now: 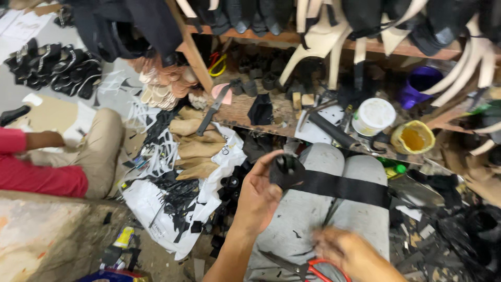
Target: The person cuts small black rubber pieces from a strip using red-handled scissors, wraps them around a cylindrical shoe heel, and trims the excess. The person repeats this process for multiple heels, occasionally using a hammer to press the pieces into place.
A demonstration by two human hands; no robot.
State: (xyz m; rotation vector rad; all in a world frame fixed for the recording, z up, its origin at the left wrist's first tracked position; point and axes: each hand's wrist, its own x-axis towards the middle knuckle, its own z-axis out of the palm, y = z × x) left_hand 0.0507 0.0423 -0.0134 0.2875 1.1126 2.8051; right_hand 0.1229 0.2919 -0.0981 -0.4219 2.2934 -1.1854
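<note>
The black strap lies flat across the person's lap, over the grey trousers, and its left end is rolled into a small coil that the left hand holds up just above the left thigh. The left fingers are curled around that rolled end, thumb beneath it, gripping it firmly. The right hand is lower, near the right knee, and blurred by motion; whether its fingers are closed or spread cannot be told. It hovers just beside the red-handled scissors lying on the lap by the lower edge of the view.

Judging by this, the step in hand is readying the strap for trimming: one end held, the rest laid out straight. The next move would call for a secure hold on the scissors while the left hand keeps the strap taut and flat, so any cut runs square.

Beyond the knees, a low wooden tabletop carries a white tub and a yellow glue pot.
</note>
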